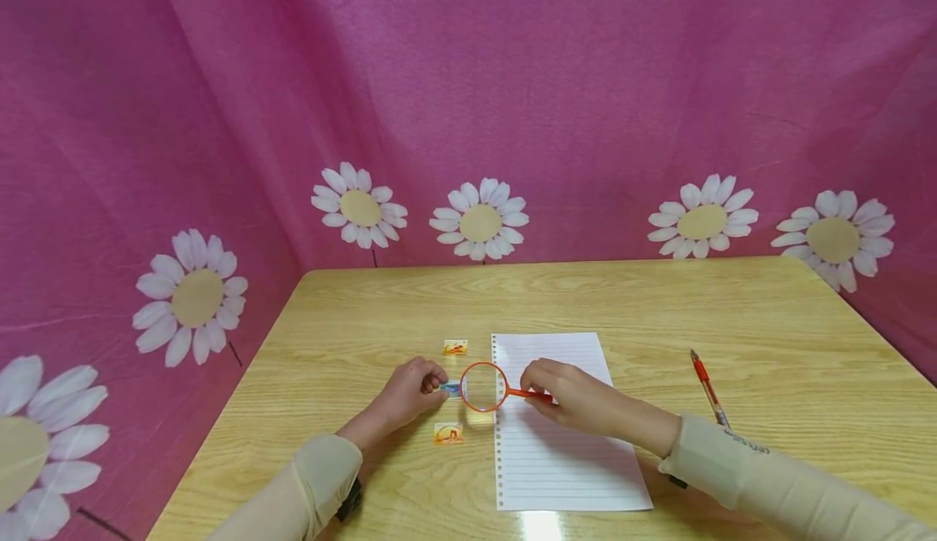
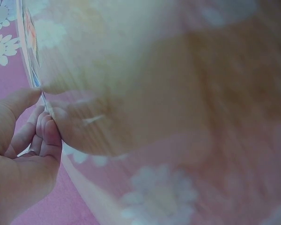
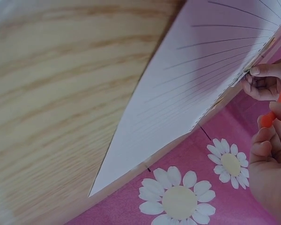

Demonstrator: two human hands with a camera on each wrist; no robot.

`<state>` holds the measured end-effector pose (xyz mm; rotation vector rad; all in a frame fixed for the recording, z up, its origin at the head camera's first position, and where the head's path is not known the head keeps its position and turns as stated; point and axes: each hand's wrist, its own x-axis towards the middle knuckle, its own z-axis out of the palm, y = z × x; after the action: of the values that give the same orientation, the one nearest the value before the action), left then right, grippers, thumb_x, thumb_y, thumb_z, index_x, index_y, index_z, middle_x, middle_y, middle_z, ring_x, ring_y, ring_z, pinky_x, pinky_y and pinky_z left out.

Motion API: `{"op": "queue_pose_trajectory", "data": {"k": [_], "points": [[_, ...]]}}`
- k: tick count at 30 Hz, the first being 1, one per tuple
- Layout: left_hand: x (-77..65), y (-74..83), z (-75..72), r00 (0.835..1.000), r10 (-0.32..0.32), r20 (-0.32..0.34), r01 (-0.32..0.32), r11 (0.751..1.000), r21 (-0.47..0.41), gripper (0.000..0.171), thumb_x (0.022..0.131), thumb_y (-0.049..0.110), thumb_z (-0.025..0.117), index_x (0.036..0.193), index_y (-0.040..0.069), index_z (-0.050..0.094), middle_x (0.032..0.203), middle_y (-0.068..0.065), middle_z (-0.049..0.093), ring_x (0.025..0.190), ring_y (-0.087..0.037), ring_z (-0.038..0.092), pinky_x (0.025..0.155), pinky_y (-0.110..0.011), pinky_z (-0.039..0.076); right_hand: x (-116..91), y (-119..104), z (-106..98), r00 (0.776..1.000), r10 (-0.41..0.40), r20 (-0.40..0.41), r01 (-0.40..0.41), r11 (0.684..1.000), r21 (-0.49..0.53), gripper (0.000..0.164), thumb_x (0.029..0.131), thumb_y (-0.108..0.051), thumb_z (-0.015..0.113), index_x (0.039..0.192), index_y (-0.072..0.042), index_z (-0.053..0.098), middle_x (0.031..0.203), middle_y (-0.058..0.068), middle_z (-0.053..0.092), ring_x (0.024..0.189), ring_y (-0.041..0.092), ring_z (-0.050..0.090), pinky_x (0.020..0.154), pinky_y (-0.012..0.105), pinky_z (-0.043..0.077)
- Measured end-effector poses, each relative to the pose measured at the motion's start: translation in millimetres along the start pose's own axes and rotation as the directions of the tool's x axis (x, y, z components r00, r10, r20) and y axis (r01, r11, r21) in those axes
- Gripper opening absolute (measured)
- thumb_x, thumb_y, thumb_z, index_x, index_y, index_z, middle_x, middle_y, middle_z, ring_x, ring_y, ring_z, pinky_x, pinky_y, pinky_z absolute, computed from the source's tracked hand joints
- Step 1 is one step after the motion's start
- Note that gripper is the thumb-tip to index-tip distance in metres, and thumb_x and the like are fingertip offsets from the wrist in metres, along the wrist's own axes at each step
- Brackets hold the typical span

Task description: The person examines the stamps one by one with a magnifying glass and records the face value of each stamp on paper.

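Note:
My right hand [image 1: 560, 390] holds the red handle of a round magnifying glass [image 1: 507, 390], its lens over the left edge of a lined paper sheet. The orange-red handle end [image 3: 268, 120] shows between thumb and fingers in the right wrist view. Just left of the lens is a small blue picture card, like a stamp [image 1: 451, 390]. My left hand [image 1: 413, 388] pinches its left edge between thumb and curled fingers. In the left wrist view the thumb [image 2: 25, 101] and fingers meet low at the tabletop. The lens rim overlaps the stamp's right side in the head view.
Yellow-orange stamps lie behind [image 1: 455, 347] and in front [image 1: 449, 434] of the blue one. The lined, punched sheet [image 1: 571, 468] lies under the right hand. A red pen [image 1: 708, 388] rests to the right on the wooden table [image 1: 410, 297]. Pink flowered cloth [image 1: 586, 102] hangs around it.

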<state>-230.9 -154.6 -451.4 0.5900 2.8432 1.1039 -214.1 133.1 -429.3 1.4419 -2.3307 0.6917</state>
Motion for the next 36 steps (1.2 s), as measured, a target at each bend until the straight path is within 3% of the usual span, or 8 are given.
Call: {"op": "queue_pose_trajectory", "data": {"k": [25, 36], "points": [[0.6, 1.3, 1.1, 1.0, -0.029, -0.002, 0.029, 1.0, 0.008, 0.012, 0.082, 0.0, 0.074, 0.09, 0.001, 0.065, 0.083, -0.005, 0.055, 0.076, -0.012, 0.047, 0.067, -0.018, 0.039, -4.9, 1.8, -3.4, 1.0, -0.009, -0.024, 0.008, 1.0, -0.027, 0.024, 0.076, 0.01, 0.072, 0.087, -0.008, 0.059, 0.082, -0.001, 0.061, 0.071, 0.006, 0.055, 0.062, 0.012, 0.047], [-0.2, 2.1, 0.7, 1.0, -0.029, 0.001, 0.029, 1.0, 0.005, 0.012, 0.083, 0.0, 0.074, 0.09, 0.001, 0.065, 0.083, -0.005, 0.054, 0.076, -0.012, 0.046, 0.067, -0.018, 0.038, -11.4, 3.8, -8.2, 0.999, 0.038, -0.01, -0.038, 0.998, -0.05, 0.024, 0.076, 0.007, 0.073, 0.086, -0.01, 0.059, 0.078, -0.003, 0.059, 0.07, 0.004, 0.053, 0.062, 0.011, 0.045]]}}
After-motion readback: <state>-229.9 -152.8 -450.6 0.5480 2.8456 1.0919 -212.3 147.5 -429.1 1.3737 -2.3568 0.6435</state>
